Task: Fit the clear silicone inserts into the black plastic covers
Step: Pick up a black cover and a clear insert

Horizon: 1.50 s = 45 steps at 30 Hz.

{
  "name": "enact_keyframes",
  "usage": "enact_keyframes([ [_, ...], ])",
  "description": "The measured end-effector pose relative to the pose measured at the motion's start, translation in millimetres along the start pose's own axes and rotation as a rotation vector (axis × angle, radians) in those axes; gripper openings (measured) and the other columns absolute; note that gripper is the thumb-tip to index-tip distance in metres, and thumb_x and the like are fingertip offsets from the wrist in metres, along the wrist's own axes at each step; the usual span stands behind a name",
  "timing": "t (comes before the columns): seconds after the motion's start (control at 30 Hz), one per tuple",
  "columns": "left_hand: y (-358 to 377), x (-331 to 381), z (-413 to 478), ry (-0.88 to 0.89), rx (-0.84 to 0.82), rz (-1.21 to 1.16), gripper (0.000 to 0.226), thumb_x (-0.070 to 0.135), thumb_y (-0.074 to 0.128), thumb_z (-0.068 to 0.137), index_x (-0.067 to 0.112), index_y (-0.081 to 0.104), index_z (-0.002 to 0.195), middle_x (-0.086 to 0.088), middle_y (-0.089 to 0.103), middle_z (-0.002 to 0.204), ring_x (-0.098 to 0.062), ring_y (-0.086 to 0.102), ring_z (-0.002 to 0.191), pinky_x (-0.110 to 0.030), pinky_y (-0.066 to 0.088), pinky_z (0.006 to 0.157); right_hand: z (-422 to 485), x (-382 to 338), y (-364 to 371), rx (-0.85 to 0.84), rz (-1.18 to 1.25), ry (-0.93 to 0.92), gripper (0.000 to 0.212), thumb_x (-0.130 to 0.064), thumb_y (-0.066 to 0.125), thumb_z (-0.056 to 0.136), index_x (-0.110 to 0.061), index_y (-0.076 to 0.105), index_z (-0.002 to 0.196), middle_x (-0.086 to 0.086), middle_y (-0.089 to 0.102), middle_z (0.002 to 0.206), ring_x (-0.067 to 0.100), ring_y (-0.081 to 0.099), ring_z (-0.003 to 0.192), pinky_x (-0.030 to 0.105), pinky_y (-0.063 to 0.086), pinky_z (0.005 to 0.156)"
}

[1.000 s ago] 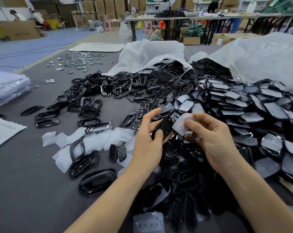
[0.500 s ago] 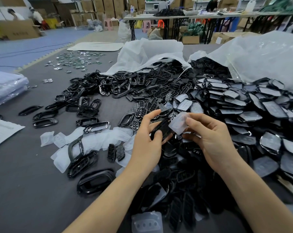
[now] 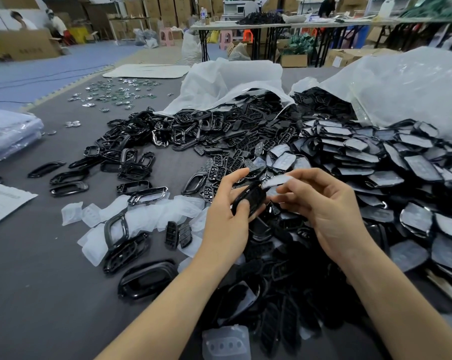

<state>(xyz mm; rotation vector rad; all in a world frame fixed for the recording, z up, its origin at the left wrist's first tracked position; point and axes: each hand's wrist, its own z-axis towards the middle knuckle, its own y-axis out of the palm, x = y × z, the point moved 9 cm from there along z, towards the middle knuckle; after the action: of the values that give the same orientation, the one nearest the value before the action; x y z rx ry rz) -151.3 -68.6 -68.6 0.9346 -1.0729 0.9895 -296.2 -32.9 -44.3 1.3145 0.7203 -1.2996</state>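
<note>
Between the hands, above the heap, the black cover (image 3: pixel 248 200) sits gripped in the left hand (image 3: pixel 227 219). The right hand (image 3: pixel 323 211) pinches the clear insert (image 3: pixel 276 181), which has tipped from face-on to nearly edge-on over the cover's far end, so seating looks about to begin. Loose inserts (image 3: pixel 152 214) and fitted covers (image 3: pixel 417 165) litter the grey worktop (image 3: pixel 38 294); cartons (image 3: pixel 152 6) line the back wall.

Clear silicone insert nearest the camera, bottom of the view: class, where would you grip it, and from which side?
Probably pinch the clear silicone insert by its left edge, coming from the left over the grey table. It lies flat, and black plastic covers crowd its right and far edges, so the left edge looks freest.
</note>
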Motion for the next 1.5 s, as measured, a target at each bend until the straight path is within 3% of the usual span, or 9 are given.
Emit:
enact_keyframes([
  [0.3,3,0,0,-0.025,-0.017,0.003,0.05,-0.013,0.033,0.095,0.025,0.05,0.123,-0.012,0.068,0.111,-0.023,0.068,0.103,-0.032,0.054,0.091,1,0,-3,0.032,-0.076,-0.01,0.008,-0.019,0.068,0.076,-0.014,0.065,0.08,-0.004,0.063,0.067,0.009,0.06,0.063,0.02,0.051,0.056],
  [0.6,6,0,0,-0.026,-0.029,-0.012,0.051,-0.013,0.033,0.096,0.03,0.052,0.117,-0.015,0.066,0.111,-0.025,0.066,0.105,-0.031,0.054,0.09,3,1,-9,0.085,-0.066,-0.014,0.017,0.0,0.069,0.076,-0.016,0.07,0.081,-0.006,0.064,0.068,0.008,0.06,0.065,0.019,0.052,0.065],
  [0.8,7,0,-1,-0.037,-0.047,-0.07,0.052,-0.014,0.032,0.097,0.028,0.053,0.117,-0.014,0.067,0.111,-0.022,0.067,0.104,-0.025,0.054,0.085,5,3,-12,0.127,0.565,0.175,0.014,-0.011,0.065,0.071,-0.021,0.074,0.064,-0.001,0.072,0.077,0.009,0.07,0.073,0.02,0.056,0.07],
  [0.9,6,-1,0,-0.055,-0.047,-0.121,0.052,-0.014,0.034,0.096,0.029,0.054,0.118,-0.011,0.071,0.108,-0.021,0.068,0.104,-0.032,0.054,0.089,3,3,-11,0.148,0.724,0.249,0.008,-0.017,0.064,0.072,-0.017,0.071,0.075,0.0,0.071,0.076,0.012,0.07,0.073,0.022,0.057,0.068],
  [0.97,7,-2,0,-0.062,-0.054,-0.143,0.051,-0.013,0.034,0.097,0.029,0.054,0.119,-0.011,0.07,0.109,-0.022,0.066,0.107,-0.035,0.054,0.091,1,8,-11,0.184,0.755,0.285,0.02,-0.017,0.064,0.071,-0.015,0.066,0.091,0.0,0.07,0.074,0.011,0.068,0.067,0.021,0.056,0.063],
  [1.13,6,-1,0,-0.049,-0.042,-0.11,0.051,-0.012,0.034,0.096,0.029,0.057,0.117,-0.01,0.07,0.111,-0.021,0.064,0.111,-0.037,0.051,0.095,-1,21,-6,0.162,0.648,0.395,0.019,-0.015,0.062,0.073,-0.013,0.064,0.092,0.001,0.067,0.071,0.01,0.066,0.063,0.02,0.055,0.059],
  [1.27,2,7,-1,0.01,-0.007,-0.023,0.053,-0.01,0.038,0.095,0.035,0.061,0.111,-0.006,0.069,0.112,-0.021,0.062,0.112,-0.049,0.044,0.103,-7,24,14,-0.068,0.336,0.416,0.01,-0.009,0.059,0.073,-0.009,0.064,0.082,0.001,0.066,0.068,0.01,0.065,0.061,0.021,0.054,0.056],
  [1.4,1,19,-2,0.093,0.007,0.064,0.052,-0.01,0.041,0.094,0.033,0.058,0.115,0.0,0.068,0.116,-0.013,0.061,0.114,-0.039,0.045,0.103,-16,32,26,-0.196,0.15,0.466,0.01,-0.008,0.062,0.069,-0.008,0.065,0.079,0.001,0.066,0.067,0.009,0.063,0.061,0.021,0.055,0.06],
  [1.5,0,21,-3,0.101,0.009,0.055,0.052,-0.01,0.04,0.095,0.034,0.058,0.116,0.004,0.066,0.12,-0.013,0.059,0.117,-0.044,0.045,0.104,-18,33,30,-0.235,0.104,0.455,0.009,-0.008,0.062,0.07,-0.007,0.065,0.079,0.002,0.066,0.07,0.01,0.063,0.064,0.022,0.054,0.066],
])
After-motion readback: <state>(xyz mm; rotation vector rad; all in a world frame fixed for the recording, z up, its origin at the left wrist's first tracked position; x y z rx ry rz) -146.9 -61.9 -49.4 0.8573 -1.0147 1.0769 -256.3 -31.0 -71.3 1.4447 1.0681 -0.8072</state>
